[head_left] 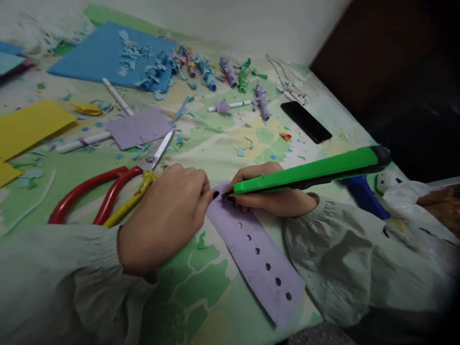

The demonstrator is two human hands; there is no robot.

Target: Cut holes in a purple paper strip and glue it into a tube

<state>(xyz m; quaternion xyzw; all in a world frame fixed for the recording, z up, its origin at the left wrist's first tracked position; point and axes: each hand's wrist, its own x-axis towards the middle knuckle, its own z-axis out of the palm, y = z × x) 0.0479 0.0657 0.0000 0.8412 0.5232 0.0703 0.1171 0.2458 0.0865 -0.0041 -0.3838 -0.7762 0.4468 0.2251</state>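
Observation:
A lilac foam strip [257,258] with a row of several small holes lies diagonally on the table in front of me. My left hand [168,215] is curled, its fingertips pressing the strip's upper end. My right hand [269,191] grips a long green utility knife [312,171], whose tip touches the strip right beside my left fingertips. Both wrists wear pale loose sleeves.
Red-handled scissors [108,189] lie left of my left hand. A black phone [305,121] rests at the right. Blue [104,55], yellow [28,124] and lilac [138,127] foam sheets, white sticks, rolled foam flowers [230,72] and scraps litter the green patterned table.

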